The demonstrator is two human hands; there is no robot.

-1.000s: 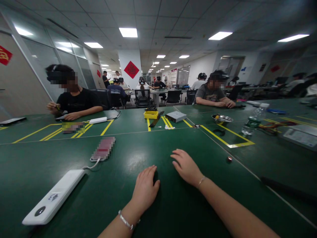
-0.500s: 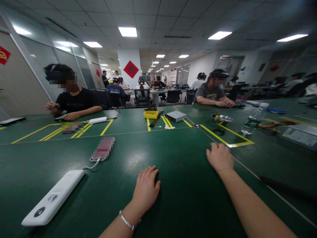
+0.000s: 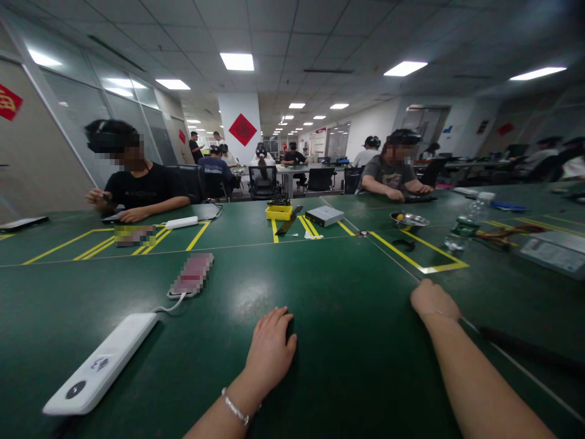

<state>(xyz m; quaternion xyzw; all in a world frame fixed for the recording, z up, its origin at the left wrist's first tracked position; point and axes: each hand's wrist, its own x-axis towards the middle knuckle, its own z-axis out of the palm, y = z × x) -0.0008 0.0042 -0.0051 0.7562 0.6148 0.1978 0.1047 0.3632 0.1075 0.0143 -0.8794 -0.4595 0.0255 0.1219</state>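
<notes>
Head view: well left of the bottle [image 3: 467, 224], the left hand [image 3: 270, 344] lies released; nearer it, the right hand [image 3: 436, 300] curls, grasp unclear.

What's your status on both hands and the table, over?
Left hand open, palm down over the green table. Right hand out right, fingers hidden, grasp unclear. White device left of both.
</notes>
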